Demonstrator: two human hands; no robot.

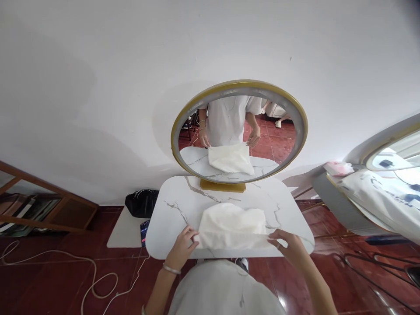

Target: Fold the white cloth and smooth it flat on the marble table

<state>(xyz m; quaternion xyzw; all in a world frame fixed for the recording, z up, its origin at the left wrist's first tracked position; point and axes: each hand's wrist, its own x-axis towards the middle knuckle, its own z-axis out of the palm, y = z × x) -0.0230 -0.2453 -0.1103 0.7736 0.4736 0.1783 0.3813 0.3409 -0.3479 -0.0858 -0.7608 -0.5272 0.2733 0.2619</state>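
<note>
A soft white cloth (231,221) lies bunched on the white marbled tabletop (173,197), its near edge drawn straight between my hands. My left hand (183,245) pinches the near left corner between thumb and fingers. At the opposite end, my right hand (287,245) grips the near right corner the same way. The near strip of cloth looks stretched and slightly raised, while the far part stays rumpled. Whether it is a towel or a garment I cannot tell. The round mirror (236,135) reflects both hands at the cloth.
The mirror's gold base (223,186) stands at the table's back, against the wall. To the left are a black bag (141,203), a phone (144,232) and a white cable (108,275) on the red floor. A second table (334,201) with another mirror stands right.
</note>
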